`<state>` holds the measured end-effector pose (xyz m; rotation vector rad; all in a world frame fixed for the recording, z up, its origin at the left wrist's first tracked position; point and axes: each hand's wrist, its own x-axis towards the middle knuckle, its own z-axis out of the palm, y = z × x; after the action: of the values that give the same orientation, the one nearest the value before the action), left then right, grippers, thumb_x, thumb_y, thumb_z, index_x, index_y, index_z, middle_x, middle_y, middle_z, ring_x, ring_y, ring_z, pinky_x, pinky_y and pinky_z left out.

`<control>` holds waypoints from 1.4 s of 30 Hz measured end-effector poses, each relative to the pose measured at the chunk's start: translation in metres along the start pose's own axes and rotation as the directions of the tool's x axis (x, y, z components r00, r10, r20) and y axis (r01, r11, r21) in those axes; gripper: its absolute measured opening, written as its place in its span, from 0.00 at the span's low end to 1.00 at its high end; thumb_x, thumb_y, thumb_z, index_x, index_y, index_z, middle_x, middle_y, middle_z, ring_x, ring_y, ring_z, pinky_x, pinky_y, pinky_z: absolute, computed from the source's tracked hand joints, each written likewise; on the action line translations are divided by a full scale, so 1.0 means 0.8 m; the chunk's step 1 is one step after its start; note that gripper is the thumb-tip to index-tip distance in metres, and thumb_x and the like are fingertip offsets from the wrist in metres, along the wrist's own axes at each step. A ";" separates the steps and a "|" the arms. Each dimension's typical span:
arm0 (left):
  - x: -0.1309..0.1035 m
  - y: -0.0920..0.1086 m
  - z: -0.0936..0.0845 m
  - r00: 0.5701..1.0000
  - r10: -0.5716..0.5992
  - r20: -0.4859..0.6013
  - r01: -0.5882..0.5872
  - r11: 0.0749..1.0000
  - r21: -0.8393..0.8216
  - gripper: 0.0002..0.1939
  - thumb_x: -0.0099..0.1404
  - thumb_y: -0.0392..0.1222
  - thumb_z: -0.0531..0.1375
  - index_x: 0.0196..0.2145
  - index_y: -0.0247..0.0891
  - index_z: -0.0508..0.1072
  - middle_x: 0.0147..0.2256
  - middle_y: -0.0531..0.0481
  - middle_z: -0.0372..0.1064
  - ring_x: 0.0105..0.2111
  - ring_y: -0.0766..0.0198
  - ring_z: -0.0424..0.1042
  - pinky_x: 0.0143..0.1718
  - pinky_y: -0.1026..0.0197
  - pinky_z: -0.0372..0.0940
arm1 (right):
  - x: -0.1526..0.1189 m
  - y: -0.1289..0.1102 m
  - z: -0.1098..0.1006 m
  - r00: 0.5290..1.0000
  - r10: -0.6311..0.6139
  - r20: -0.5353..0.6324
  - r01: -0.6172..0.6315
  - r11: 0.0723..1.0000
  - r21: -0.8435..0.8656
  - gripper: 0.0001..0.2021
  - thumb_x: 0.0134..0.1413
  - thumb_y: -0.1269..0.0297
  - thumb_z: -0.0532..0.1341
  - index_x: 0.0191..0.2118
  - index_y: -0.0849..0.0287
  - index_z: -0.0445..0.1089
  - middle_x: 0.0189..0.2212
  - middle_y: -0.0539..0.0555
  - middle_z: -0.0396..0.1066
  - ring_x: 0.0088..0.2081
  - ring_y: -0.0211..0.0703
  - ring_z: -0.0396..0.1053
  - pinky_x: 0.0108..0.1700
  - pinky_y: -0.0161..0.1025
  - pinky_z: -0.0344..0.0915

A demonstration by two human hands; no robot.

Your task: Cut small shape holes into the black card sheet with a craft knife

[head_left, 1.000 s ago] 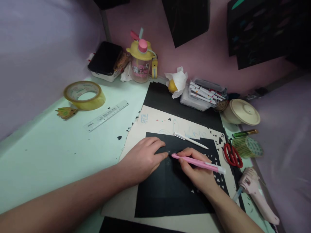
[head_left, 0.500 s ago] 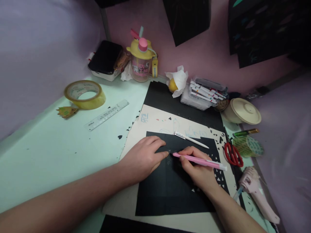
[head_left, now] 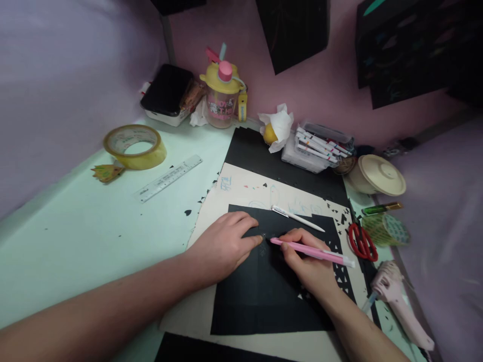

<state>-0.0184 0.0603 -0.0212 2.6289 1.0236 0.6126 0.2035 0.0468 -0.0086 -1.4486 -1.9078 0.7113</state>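
Flat on a black sheet of paper (head_left: 245, 301) rests my left hand (head_left: 228, 244), its fingers stretched toward a small faint mark. My right hand (head_left: 311, 264) grips a pink pen-like craft knife or pen (head_left: 313, 250); which of the two I cannot tell. Its dark tip points left, close to the left index finger, at or just above the paper. Small cut-outs run along the sheet's right side. Above both hands a white pen (head_left: 298, 218) lies across the sheet's upper part. Beneath everything is a pale board (head_left: 241, 176) with blue scribbles.
Left on the pale green table lie a clear ruler (head_left: 169, 178) and a tape roll (head_left: 135, 147). A yellow-lidded cup (head_left: 222, 98) and a pen box (head_left: 313, 148) stand at the back. Red-handled scissors (head_left: 362, 242) and a glue gun (head_left: 402, 301) lie at right.
The view has shifted very slightly. The pink tool's tip is a touch further right of the left index finger; my left hand stays in place on the paper.
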 end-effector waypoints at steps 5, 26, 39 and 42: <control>-0.001 0.000 0.002 1.000 0.004 -0.020 -0.004 1.000 -0.014 0.14 0.65 0.36 0.54 0.47 0.39 0.73 0.48 0.42 0.66 0.50 0.52 0.62 0.47 0.47 0.64 | 0.001 0.000 -0.001 1.000 -0.018 0.004 0.018 1.000 -0.017 0.03 0.51 0.67 0.60 0.28 0.57 0.70 0.25 0.50 0.74 0.27 0.40 0.71 0.30 0.35 0.66; -0.002 0.000 0.003 1.000 0.000 -0.018 0.000 1.000 -0.008 0.14 0.66 0.37 0.54 0.47 0.40 0.73 0.48 0.42 0.66 0.50 0.52 0.62 0.47 0.47 0.64 | 0.002 -0.001 0.000 0.999 -0.053 0.002 0.053 0.998 -0.033 0.03 0.51 0.67 0.60 0.28 0.57 0.71 0.25 0.50 0.74 0.27 0.41 0.72 0.30 0.35 0.67; -0.001 0.000 0.004 1.000 0.011 -0.019 -0.011 1.000 -0.002 0.14 0.66 0.36 0.54 0.47 0.39 0.73 0.47 0.42 0.66 0.49 0.52 0.62 0.46 0.47 0.65 | 0.001 0.000 0.002 0.999 -0.044 0.010 0.044 0.999 0.008 0.03 0.51 0.68 0.60 0.28 0.57 0.69 0.25 0.49 0.73 0.27 0.39 0.71 0.30 0.35 0.66; -0.001 0.000 0.003 1.000 0.005 -0.011 -0.005 1.000 -0.009 0.14 0.65 0.36 0.54 0.47 0.39 0.73 0.47 0.42 0.66 0.49 0.52 0.62 0.46 0.47 0.65 | -0.001 0.002 0.002 1.000 -0.026 -0.003 0.026 1.000 0.016 0.03 0.52 0.68 0.60 0.28 0.57 0.69 0.25 0.49 0.73 0.27 0.39 0.70 0.30 0.34 0.65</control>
<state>-0.0181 0.0594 -0.0235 2.6240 1.0147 0.6321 0.2033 0.0467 -0.0107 -1.4125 -1.9113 0.7105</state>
